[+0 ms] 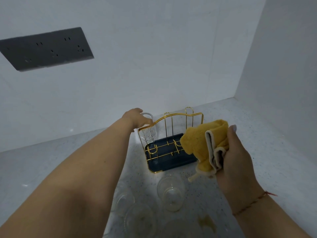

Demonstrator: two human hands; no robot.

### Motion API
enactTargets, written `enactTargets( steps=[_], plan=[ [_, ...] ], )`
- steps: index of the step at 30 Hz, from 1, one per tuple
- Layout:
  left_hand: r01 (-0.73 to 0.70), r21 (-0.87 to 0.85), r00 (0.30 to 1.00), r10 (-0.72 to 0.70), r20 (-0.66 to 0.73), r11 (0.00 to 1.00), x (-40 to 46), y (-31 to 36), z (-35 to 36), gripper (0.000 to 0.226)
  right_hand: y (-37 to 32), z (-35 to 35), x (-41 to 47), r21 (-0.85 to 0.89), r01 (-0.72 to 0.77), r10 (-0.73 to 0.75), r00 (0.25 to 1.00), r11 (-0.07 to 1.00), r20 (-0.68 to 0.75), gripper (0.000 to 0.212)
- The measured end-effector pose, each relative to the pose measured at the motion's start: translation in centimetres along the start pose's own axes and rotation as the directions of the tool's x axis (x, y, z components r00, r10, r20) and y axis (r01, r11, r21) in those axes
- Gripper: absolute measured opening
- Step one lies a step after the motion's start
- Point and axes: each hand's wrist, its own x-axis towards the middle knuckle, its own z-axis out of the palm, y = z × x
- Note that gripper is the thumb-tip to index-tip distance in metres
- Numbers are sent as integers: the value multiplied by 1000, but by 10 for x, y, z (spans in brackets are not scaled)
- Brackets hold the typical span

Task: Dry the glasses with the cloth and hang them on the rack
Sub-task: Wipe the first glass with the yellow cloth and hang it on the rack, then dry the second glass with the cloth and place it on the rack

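My left hand reaches far forward and grips the base of a clear patterned glass, held upside down at the left end of the gold wire rack. The rack stands in a dark blue tray. My right hand holds a bunched yellow cloth just in front of the rack's right side. Three more clear glasses stand on the counter nearer to me: one upright, one to its left and one at the bottom.
The grey speckled counter meets white walls behind and to the right, forming a corner. A dark socket panel is set in the back wall at upper left. A yellowish wet patch lies on the counter near me.
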Motion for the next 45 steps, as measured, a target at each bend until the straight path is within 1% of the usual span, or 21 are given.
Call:
enactTargets(
  steps=[2,5,7,9,11,12,14,15,16,19,20,22,26,30,32,34,36,38,41,43,45],
  plan=[
    [22,-78,998,-26,-55,997,-7,-6,-4,89,-1,0,-3,-39,-5,5,1000,999,6,44],
    [-5,-131,970,-27,-242,991,-31,-13,-8,92,-1,-1,-9,-52,-20,22,999,998,24,44],
    [-74,-160,925,8,-381,984,-57,-16,-4,83,1,-5,-13,-4,-42,43,999,999,32,53],
    [-177,-158,889,89,-449,972,-86,-19,8,68,3,-11,-17,74,-58,58,998,996,12,67],
    [-250,-140,899,175,-402,958,-116,-22,25,59,3,-19,-21,152,-78,75,997,985,24,59],
    [-262,-144,922,204,-329,954,-131,-23,34,60,4,-23,-22,190,-83,77,996,978,39,50],
    [-261,-118,960,245,-136,958,-158,-22,52,73,6,-32,-24,252,-77,70,997,965,40,42],
    [-268,-67,962,263,-78,961,-168,-21,62,82,8,-38,-24,275,-70,64,998,959,28,40],
    [-281,-1,956,280,-82,960,-176,-21,70,89,9,-42,-25,290,-63,59,998,955,22,40],
    [-317,135,893,343,-291,939,-193,-22,83,91,12,-52,-31,319,-71,71,997,945,12,44],
    [-314,155,881,349,-319,936,-196,-23,85,90,13,-54,-33,324,-72,76,997,943,3,44],
    [-285,192,908,329,-261,939,-201,-27,92,93,16,-59,-38,328,-78,83,997,941,-1,43],
    [-222,304,971,240,-22,926,-196,-22,111,99,20,-63,-45,333,-87,95,995,939,-7,55],
    [-177,334,984,174,40,926,-188,-16,123,99,28,-68,-49,337,-120,133,991,934,-14,41],
    [-172,336,985,156,73,926,-188,-15,126,98,33,-72,-50,328,-140,155,988,934,-23,41],
    [-176,330,984,162,69,928,-190,-16,128,89,37,-74,-51,302,-156,171,985,941,-25,40],
    [-175,295,984,174,28,939,-192,-16,126,79,41,-77,-52,260,-155,172,984,953,-43,35],
    [-168,206,984,176,-22,964,-194,-17,124,78,46,-80,-54,213,-144,164,984,966,-76,33],
    [-175,-106,978,160,-135,979,-200,-13,112,68,52,-82,-62,155,-118,135,985,981,-110,39],
    [-175,-383,979,120,-164,907,-208,-3,104,57,60,-78,-73,113,-99,110,989,989,-100,42],
    [-157,-598,987,101,-126,786,-220,9,98,49,68,-70,-86,97,-77,80,996,992,-33,51]
  ],
)
